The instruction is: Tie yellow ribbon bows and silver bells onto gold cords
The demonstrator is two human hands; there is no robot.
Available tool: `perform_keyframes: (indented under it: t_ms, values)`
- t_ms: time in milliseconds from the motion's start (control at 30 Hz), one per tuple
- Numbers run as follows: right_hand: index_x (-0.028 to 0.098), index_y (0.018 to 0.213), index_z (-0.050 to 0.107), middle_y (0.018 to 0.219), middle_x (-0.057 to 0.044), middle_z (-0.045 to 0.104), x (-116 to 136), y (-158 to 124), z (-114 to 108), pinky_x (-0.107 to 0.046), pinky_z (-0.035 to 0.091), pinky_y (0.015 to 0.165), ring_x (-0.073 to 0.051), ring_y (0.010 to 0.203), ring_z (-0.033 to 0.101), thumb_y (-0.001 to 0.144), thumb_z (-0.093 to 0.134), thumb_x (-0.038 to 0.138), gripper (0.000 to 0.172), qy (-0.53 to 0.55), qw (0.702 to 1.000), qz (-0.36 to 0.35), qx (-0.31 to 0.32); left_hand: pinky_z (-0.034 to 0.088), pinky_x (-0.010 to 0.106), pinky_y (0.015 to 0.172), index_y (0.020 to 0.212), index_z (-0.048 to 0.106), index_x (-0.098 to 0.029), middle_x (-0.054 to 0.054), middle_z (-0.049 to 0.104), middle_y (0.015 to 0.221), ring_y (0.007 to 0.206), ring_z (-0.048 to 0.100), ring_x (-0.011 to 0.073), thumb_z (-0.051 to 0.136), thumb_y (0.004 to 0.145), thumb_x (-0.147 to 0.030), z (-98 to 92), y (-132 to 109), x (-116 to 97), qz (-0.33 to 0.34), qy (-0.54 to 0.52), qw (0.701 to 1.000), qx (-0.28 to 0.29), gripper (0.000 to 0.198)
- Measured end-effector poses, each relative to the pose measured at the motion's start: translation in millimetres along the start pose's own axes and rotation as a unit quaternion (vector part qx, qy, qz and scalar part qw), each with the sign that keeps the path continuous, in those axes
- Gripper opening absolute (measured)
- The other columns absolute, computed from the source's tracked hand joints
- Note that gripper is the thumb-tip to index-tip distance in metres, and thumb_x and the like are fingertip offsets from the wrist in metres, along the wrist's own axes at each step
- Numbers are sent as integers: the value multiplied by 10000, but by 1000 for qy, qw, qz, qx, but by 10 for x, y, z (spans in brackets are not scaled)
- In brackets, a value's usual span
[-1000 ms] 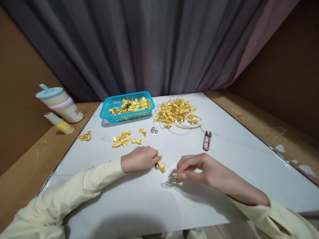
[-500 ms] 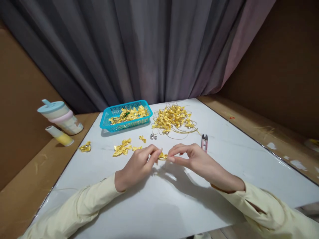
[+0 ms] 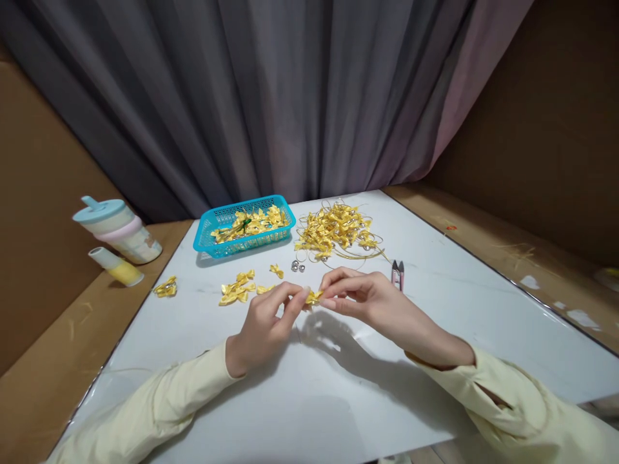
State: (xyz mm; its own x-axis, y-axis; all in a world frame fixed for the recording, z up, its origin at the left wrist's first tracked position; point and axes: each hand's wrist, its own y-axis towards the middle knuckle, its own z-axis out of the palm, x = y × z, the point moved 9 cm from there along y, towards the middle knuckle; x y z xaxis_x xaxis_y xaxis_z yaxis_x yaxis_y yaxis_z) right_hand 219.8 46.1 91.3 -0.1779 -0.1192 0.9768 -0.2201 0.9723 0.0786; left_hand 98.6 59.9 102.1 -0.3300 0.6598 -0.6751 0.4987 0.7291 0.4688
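Note:
Between the fingertips of both hands is a small yellow ribbon bow [image 3: 313, 298], held just above the white table. My left hand [image 3: 271, 317] pinches its left side with thumb and forefinger. My right hand [image 3: 360, 296] pinches its right side, fingers closed. A thin thread or wire end [image 3: 298, 333] hangs below the left fingers. Loose yellow bows [image 3: 236, 290] lie just beyond my left hand, and a single bow [image 3: 276, 270] sits near several small silver bells [image 3: 297, 265].
A blue basket [image 3: 203, 241] of bows stands at the back. Right of it is a pile of bows with bells and gold cord [image 3: 336, 229]. Pink-handled snips [image 3: 398, 276] lie beyond my right hand. A tumbler [image 3: 120, 232] and a yellow thread spool [image 3: 117, 266] stand left of the white table [image 3: 290, 406].
Both hands have lifted slightly with the bow, and my right hand has shifted a little left. The bow now shows more openly between the fingertips.

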Motion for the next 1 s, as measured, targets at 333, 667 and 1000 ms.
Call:
perform_keyframes:
  t_ms: [333,667,1000]
  values:
    - [183,743,698,905,-47,604,48,49,-1,-286,444,720,-154,830,562,773,626,321,159,-40,999,-25,2,410,240,618,765,472,-185,8,571,696,640,544,124,328,926,-296,90,0,57,-27,-24,996,87,243]
    - [178,703,673,862,-33,596,56,89,38,-283,423,690,-141,792,551,779,598,219,115,-80,996,-38,1,385,248,587,770,473,-172,8,521,663,601,500,125,285,928,-209,139,18,-39,58,65,992,96,248]
    - [167,663,658,849,-31,593,39,87,19,-268,407,665,-137,781,548,773,613,209,127,-85,996,-20,-16,401,247,573,802,514,-161,18,559,657,590,523,130,403,923,-240,178,-46,-73,144,182,972,39,182]
